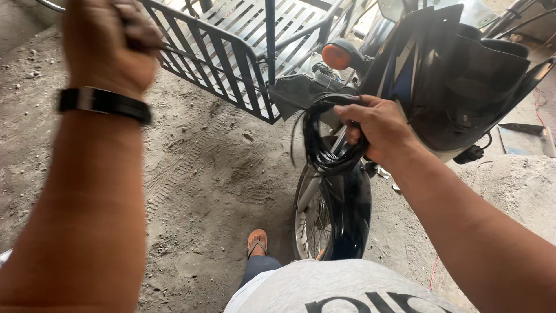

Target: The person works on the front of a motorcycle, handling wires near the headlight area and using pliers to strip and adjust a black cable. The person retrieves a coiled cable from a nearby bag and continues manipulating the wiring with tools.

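Fingers of the right hand (376, 130) grip coiled black cable (327, 142); the left hand (107, 43) seemingly clenches its end.

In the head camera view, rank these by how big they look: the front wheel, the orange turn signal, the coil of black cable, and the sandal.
Largest to smallest, as they look:
1. front wheel, partly hidden by the dark fender
2. coil of black cable, held in the right hand
3. and 4. orange turn signal and sandal look about alike; not ranked.
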